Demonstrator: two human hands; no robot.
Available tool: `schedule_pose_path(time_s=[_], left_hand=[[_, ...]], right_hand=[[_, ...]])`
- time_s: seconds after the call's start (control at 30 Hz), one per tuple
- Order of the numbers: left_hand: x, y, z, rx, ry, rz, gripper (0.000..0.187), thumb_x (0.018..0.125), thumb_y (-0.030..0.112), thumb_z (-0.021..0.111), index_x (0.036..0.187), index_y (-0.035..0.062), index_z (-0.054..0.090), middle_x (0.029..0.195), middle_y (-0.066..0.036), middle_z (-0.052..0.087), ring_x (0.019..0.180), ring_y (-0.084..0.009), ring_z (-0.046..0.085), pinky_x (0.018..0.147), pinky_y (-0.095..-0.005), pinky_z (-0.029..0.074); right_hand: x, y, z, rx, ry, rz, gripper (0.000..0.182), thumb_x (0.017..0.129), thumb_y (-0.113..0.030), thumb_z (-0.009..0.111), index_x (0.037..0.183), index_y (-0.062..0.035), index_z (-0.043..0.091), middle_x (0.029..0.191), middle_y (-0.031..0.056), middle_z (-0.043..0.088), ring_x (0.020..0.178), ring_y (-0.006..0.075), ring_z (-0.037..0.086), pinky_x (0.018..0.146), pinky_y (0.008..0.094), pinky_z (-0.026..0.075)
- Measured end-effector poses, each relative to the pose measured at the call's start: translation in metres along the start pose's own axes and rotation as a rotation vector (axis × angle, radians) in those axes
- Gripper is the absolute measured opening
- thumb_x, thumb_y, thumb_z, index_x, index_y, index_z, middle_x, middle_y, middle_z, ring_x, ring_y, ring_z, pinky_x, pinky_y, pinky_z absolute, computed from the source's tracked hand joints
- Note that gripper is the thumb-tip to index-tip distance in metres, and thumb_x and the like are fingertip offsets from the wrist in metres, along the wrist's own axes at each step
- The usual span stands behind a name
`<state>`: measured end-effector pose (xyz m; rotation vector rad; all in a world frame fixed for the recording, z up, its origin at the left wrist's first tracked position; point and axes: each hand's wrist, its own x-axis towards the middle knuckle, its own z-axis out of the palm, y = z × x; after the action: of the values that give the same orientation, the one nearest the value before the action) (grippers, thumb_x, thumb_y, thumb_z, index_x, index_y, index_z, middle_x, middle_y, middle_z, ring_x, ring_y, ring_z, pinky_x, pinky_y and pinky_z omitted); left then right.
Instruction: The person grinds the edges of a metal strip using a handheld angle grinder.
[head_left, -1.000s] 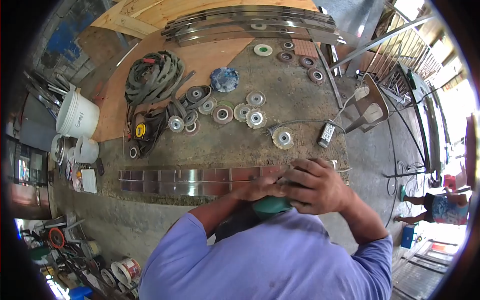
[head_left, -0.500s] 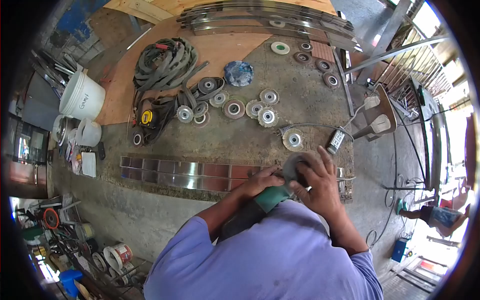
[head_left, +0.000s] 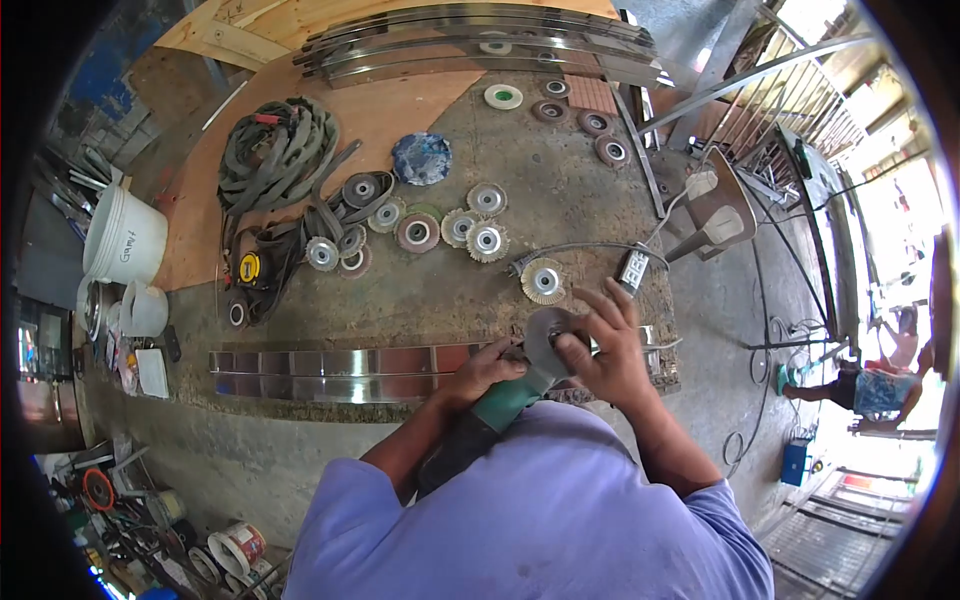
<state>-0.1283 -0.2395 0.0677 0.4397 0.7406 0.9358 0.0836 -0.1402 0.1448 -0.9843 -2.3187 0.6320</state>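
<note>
A green and black angle grinder [head_left: 503, 404] lies tilted against my front, its head up and a grey disc [head_left: 541, 338] facing me. My left hand [head_left: 486, 372] is closed around the grinder near its head. At the hub of the disc is my right hand [head_left: 608, 345], its thumb pressed there and a finger curled in, while other fingers stretch upward. The hub itself is partly covered by these fingers. Behind the grinder, shiny metal strips [head_left: 320, 375] lie along the near edge of the worktable [head_left: 380, 290].
Several flap discs [head_left: 487, 241] lie across the table, near a coiled strap or hose [head_left: 275, 155], a yellow tape measure [head_left: 250, 267] and a power strip [head_left: 634, 270]. Metal tubes [head_left: 470, 35] lie along the far edge. A white bucket [head_left: 125, 238] stands left; another person [head_left: 880, 393] is at far right.
The view has shifted, so the table contents sit further left and slightly lower. My right hand, blurred before, shows more sharply at the disc's hub. My left hand keeps its hold on the grinder.
</note>
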Motion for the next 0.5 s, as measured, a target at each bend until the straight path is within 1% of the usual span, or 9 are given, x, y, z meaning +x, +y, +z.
schedule_pose_path(time_s=[0.03,0.13,0.17,0.27,0.3,0.37,0.4,0.43,0.5], left_hand=[[0.002,0.0,-0.002,0.003,-0.012,-0.001,0.053,0.093,0.025,0.069,0.137,0.0029,0.051,0.12,-0.008,0.064,0.105,-0.0149,0.064,0.093,-0.0302,0.052],[-0.002,0.008,0.001,0.015,0.024,-0.055,0.055,0.092,0.026,0.07,0.137,0.0019,0.051,0.12,-0.008,0.064,0.106,-0.0153,0.063,0.093,-0.0305,0.053],[-0.004,0.01,0.003,0.02,0.047,-0.084,0.055,0.092,0.026,0.071,0.137,0.0015,0.051,0.119,-0.008,0.064,0.107,-0.0155,0.063,0.093,-0.0306,0.053],[0.001,0.005,-0.005,0.081,0.087,-0.022,0.059,0.091,0.027,0.071,0.139,0.0005,0.049,0.122,-0.009,0.064,0.106,-0.0167,0.063,0.092,-0.0315,0.053],[0.008,-0.006,-0.018,0.073,0.092,-0.006,0.06,0.091,0.027,0.071,0.14,0.0001,0.049,0.123,-0.009,0.063,0.107,-0.0172,0.064,0.092,-0.0319,0.053],[0.021,-0.036,-0.046,0.06,0.094,0.019,0.062,0.091,0.027,0.071,0.141,-0.0006,0.048,0.127,-0.011,0.063,0.109,-0.0181,0.064,0.092,-0.0326,0.054],[0.02,-0.036,-0.046,0.005,0.094,-0.012,0.059,0.092,0.028,0.069,0.14,-0.001,0.049,0.126,-0.011,0.064,0.108,-0.0188,0.065,0.092,-0.0328,0.054],[0.018,-0.035,-0.044,-0.051,0.097,-0.043,0.057,0.093,0.028,0.067,0.139,-0.0015,0.051,0.125,-0.011,0.065,0.107,-0.0195,0.065,0.092,-0.0331,0.054],[0.017,-0.044,-0.057,-0.072,0.08,-0.081,0.063,0.093,0.033,0.063,0.142,-0.0028,0.048,0.13,-0.017,0.063,0.106,-0.0229,0.068,0.089,-0.0349,0.057]], right_hand=[[0.0,0.0,0.005,0.014,-0.014,-0.1,0.024,0.09,-0.03,0.077,0.085,-0.0071,0.073,0.134,0.0147,0.065,0.139,0.0463,0.042,0.117,0.0568,0.03],[-0.002,0.008,0.011,0.17,-0.095,-0.187,0.025,0.09,-0.03,0.076,0.085,-0.0055,0.072,0.134,0.016,0.064,0.135,0.0418,0.048,0.116,0.0573,0.032],[0.001,0.018,0.013,0.114,-0.051,-0.216,0.029,0.087,-0.03,0.079,0.091,-0.0039,0.069,0.126,0.0164,0.066,0.124,0.0377,0.057,0.11,0.0535,0.041],[0.002,0.005,0.014,0.125,-0.054,0.027,0.036,0.084,-0.031,0.082,0.099,-0.0018,0.066,0.114,0.0169,0.066,0.113,0.0381,0.062,0.102,0.0492,0.048],[0.003,-0.011,0.009,0.233,-0.139,0.043,0.045,0.082,-0.03,0.084,0.109,-0.0013,0.062,0.107,0.0175,0.064,0.105,0.0399,0.063,0.093,0.044,0.053],[0.007,-0.007,0.012,0.186,-0.201,-0.023,0.05,0.083,-0.033,0.084,0.113,-0.0005,0.06,0.109,0.0181,0.066,0.107,0.0387,0.065,0.093,0.0431,0.054],[0.01,0.0,0.013,0.161,-0.232,-0.055,0.052,0.084,-0.034,0.084,0.116,0.0,0.06,0.111,0.0184,0.067,0.107,0.038,0.066,0.093,0.0426,0.054],[0.015,0.012,0.011,0.312,-0.324,0.084,0.046,0.091,-0.031,0.077,0.121,0.0004,0.061,0.112,0.0183,0.069,0.105,0.0321,0.069,0.094,0.0387,0.054],[0.029,0.04,0.017,0.61,-0.252,0.444,0.042,0.097,-0.028,0.071,0.126,0.0004,0.06,0.113,0.0149,0.071,0.104,0.026,0.069,0.093,0.0374,0.053]])
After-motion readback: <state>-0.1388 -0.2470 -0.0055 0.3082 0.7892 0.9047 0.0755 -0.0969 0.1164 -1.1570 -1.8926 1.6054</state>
